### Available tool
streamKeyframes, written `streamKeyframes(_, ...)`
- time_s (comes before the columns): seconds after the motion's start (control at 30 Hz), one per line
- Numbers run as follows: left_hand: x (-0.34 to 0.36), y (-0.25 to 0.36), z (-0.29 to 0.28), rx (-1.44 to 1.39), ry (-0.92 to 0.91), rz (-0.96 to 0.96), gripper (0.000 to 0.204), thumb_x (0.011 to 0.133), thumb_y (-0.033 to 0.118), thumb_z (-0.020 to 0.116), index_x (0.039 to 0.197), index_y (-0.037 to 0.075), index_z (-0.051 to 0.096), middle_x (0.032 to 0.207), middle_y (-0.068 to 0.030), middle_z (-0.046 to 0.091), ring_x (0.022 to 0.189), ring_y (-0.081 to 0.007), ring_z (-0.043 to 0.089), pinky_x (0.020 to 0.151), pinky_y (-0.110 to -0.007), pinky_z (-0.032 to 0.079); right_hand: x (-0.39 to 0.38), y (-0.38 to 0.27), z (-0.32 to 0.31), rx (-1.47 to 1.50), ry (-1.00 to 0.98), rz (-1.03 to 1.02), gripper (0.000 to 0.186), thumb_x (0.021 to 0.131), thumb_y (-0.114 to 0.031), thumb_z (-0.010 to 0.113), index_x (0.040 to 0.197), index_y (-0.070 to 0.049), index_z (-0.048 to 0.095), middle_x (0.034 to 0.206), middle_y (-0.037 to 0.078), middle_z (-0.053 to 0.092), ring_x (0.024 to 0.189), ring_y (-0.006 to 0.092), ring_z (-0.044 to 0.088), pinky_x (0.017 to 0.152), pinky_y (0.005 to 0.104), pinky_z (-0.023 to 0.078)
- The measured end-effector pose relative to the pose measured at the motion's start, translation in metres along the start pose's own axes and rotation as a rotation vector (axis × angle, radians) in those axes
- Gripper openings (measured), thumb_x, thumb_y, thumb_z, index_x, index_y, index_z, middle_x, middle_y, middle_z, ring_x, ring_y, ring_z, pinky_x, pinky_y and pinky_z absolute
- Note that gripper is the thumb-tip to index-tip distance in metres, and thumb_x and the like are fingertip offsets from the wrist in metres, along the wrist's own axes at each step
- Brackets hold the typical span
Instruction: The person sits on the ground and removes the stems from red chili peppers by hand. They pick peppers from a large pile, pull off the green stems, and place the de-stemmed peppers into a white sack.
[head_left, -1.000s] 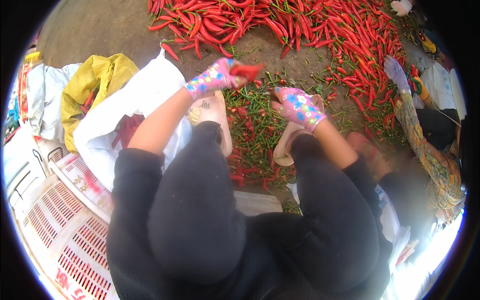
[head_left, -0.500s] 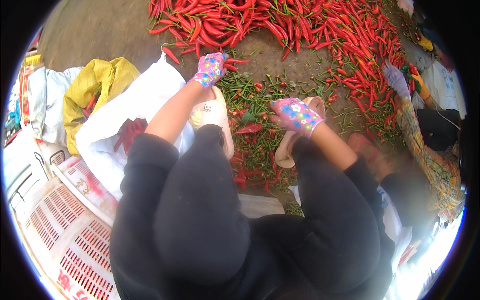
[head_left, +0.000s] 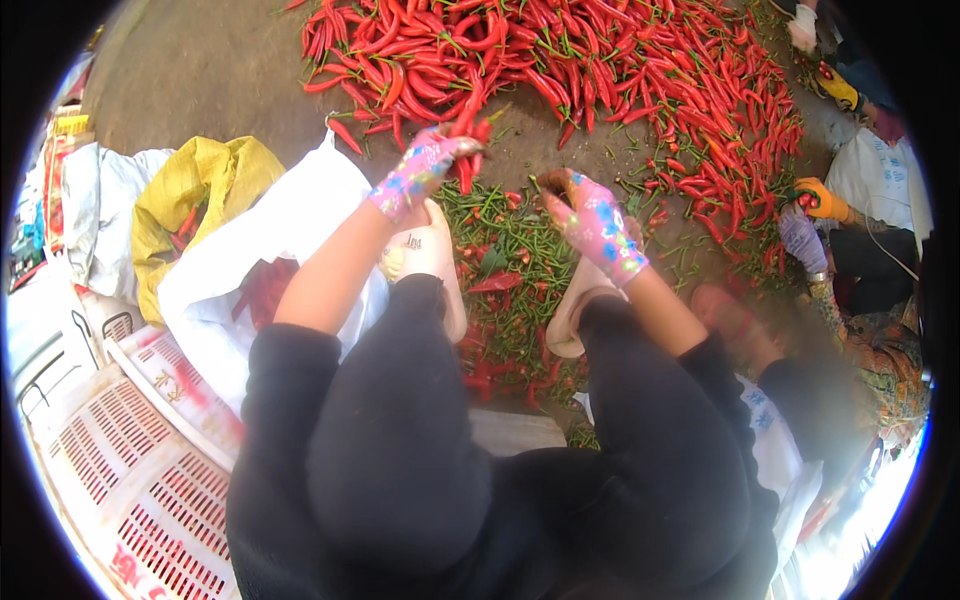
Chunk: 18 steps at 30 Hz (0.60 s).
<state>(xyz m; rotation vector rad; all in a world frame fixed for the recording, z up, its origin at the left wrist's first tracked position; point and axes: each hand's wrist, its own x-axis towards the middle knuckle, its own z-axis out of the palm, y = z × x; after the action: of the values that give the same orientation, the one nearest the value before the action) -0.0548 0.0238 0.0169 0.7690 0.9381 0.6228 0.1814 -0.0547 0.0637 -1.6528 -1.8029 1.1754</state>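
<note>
My left hand (head_left: 414, 174), in a pink flowered glove with bare fingertips, is closed round a few red chili peppers (head_left: 468, 168) whose ends stick out past the fingers. To its right, my right hand (head_left: 598, 222) in a matching glove hangs over the green stems (head_left: 490, 215) on the ground. Its fingers are curled toward the thumb; what lies between them, if anything, is too small to make out. The large heap of red chili peppers (head_left: 560, 50) spreads beyond both hands. Stems and scattered red bits lie between my light-coloured shoes (head_left: 428, 240).
On my left stand a white sack (head_left: 215, 275) with red chilies inside, a yellow sack (head_left: 195, 185) and a slotted white plastic crate (head_left: 140, 450). At the right, co-workers' gloved hands, one in an orange glove (head_left: 825, 200), are by the heap's edge.
My left hand has lifted from the near edge of the heap with chilies in it. My right hand has turned, its fingers now pointing up and away. A co-worker's patterned sleeve has drawn back.
</note>
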Motion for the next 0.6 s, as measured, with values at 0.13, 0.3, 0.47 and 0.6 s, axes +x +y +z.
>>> streamKeyframes(0.13, -0.011, -0.007, 0.042, -0.291, -0.122, -0.167, 0.015, 0.082, 0.006, 0.061, 0.095, -0.002, 0.061, 0.076, -0.0057, 0.062, 0.067, -0.0134, 0.06, 0.063, -0.025, 0.048, 0.008, -0.01, 0.001, 0.484, 0.116, 0.086, 0.025, 0.083, -0.019, 0.062, 0.101, -0.002, 0.059, 0.082, 0.009, 0.063, 0.072, 0.0147, 0.059, 0.063, 0.0284, 0.046)
streamKeyframes(0.3, -0.016, -0.014, 0.057, -0.156, -0.286, -0.185, 0.016, 0.083, 0.01, 0.064, 0.096, 0.001, 0.063, 0.077, -0.0033, 0.062, 0.064, -0.0086, 0.055, 0.056, -0.021, 0.042, 0.0, -0.012, -0.01, 0.696, 0.045, 0.198, 0.018, 0.082, -0.013, 0.065, 0.093, -0.001, 0.058, 0.076, 0.003, 0.06, 0.066, 0.0061, 0.053, 0.056, 0.0214, 0.041)
streamKeyframes(0.47, -0.026, -0.017, 0.058, -0.165, -0.304, -0.301, 0.024, 0.083, 0.016, 0.066, 0.102, 0.003, 0.061, 0.076, -0.0013, 0.06, 0.064, -0.007, 0.055, 0.052, -0.02, 0.04, -0.001, 0.003, -0.009, 0.95, -0.077, 0.409, 0.017, 0.082, -0.014, 0.066, 0.09, -0.002, 0.057, 0.069, 0.001, 0.057, 0.057, 0.0072, 0.051, 0.051, 0.021, 0.041)
streamKeyframes(0.6, -0.03, -0.031, 0.056, -0.337, -0.314, -0.336, 0.025, 0.081, 0.011, 0.066, 0.103, 0.002, 0.058, 0.083, -0.0028, 0.061, 0.068, -0.0098, 0.056, 0.056, -0.02, 0.044, 0.002, 0.022, -0.003, 1.403, -0.084, 0.41, 0.018, 0.086, -0.016, 0.06, 0.099, -0.005, 0.055, 0.078, 0.0, 0.055, 0.062, 0.0061, 0.051, 0.05, 0.0161, 0.04)
